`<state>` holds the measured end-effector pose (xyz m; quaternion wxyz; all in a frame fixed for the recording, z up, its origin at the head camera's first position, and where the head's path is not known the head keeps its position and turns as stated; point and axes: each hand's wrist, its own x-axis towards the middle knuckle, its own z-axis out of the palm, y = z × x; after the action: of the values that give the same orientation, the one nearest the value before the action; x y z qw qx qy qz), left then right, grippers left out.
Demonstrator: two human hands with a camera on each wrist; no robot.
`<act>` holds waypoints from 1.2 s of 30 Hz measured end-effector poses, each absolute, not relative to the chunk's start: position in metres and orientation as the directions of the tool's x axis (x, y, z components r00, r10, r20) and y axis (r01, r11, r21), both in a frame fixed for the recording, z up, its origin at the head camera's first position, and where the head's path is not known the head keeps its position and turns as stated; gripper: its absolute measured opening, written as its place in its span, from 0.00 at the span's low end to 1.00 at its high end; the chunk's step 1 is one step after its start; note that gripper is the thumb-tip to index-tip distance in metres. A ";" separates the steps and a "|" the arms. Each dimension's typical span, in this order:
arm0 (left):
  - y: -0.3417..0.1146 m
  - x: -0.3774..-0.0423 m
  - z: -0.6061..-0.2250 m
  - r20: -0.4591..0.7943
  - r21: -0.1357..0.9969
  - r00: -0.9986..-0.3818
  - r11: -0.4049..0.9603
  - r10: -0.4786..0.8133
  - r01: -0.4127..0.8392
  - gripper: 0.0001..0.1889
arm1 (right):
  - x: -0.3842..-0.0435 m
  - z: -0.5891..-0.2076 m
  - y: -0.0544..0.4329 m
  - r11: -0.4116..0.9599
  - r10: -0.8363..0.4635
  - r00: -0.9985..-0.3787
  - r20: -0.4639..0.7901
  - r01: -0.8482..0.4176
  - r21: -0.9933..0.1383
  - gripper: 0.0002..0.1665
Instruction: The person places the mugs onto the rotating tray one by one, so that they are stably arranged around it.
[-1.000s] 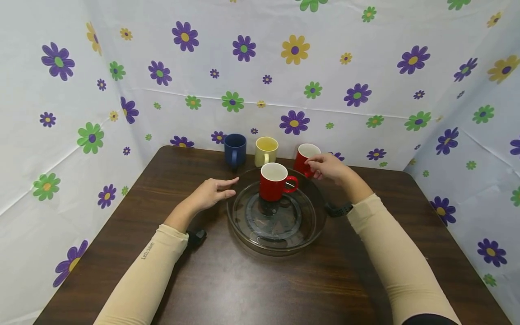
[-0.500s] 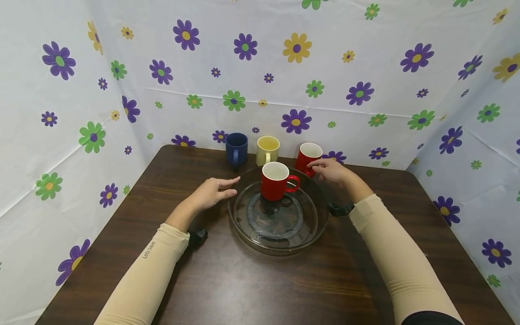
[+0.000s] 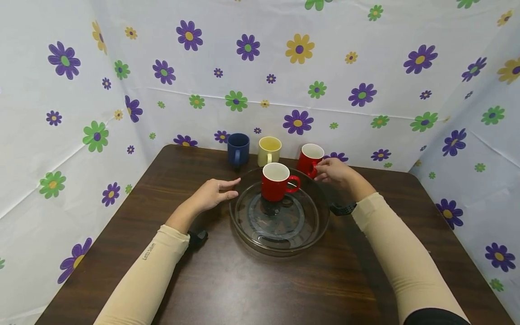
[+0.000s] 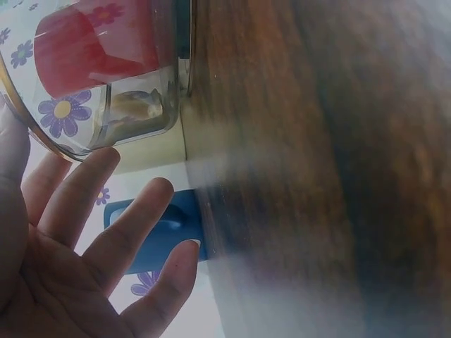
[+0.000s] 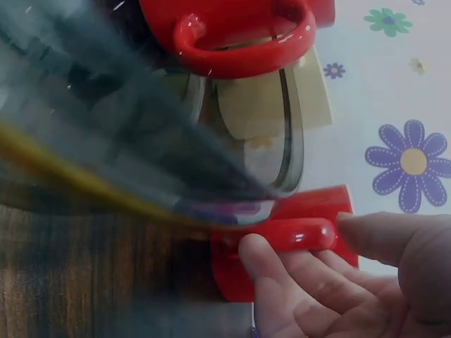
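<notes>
A round smoky glass dish (image 3: 280, 252) sits on the dark wooden table, with a red mug (image 3: 271, 189) upright in it, handle to the right. Beside the dish's left rim my left hand (image 3: 205, 195) rests with fingers extended and holds nothing. Behind the dish, at its right, stands a second red mug (image 3: 304, 163), white inside. My right hand (image 3: 336, 171) pinches this mug's handle (image 5: 296, 236) between thumb and fingers. In the right wrist view the dish's blurred edge covers part of that mug.
A blue mug (image 3: 233, 154) and a yellow mug (image 3: 263, 158) stand along the table's back edge, left of the rear red mug. A flower-printed white sheet (image 3: 260, 54) hangs close behind them and on both sides.
My right hand has shifted slightly right around the rear red mug's handle, and that handle now points further right. My left hand keeps its place by the dish; the view has shifted slightly.
</notes>
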<state>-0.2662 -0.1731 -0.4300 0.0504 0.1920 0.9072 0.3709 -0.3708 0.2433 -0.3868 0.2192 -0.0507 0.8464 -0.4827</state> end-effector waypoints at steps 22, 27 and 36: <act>-0.174 -0.266 -0.434 0.066 0.696 -0.924 0.646 0.375 0.312 0.29 | -0.378 -0.399 0.252 0.591 -0.355 -0.881 -0.313 0.048 -0.805 0.25; -0.175 -0.265 -0.435 0.071 0.694 -0.924 0.647 0.375 0.316 0.29 | -0.377 -0.399 0.257 0.576 -0.361 -0.881 -0.305 0.046 -0.816 0.24; -0.175 -0.265 -0.433 0.066 0.692 -0.924 0.650 0.377 0.315 0.30 | -0.375 -0.398 0.261 0.461 -0.339 -0.865 -0.371 0.191 -0.867 0.22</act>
<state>-0.2650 -0.1747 -0.4327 0.0421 0.1907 0.9073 0.3723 -0.3751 0.2609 -0.3977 0.2561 -0.0456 0.8153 -0.5173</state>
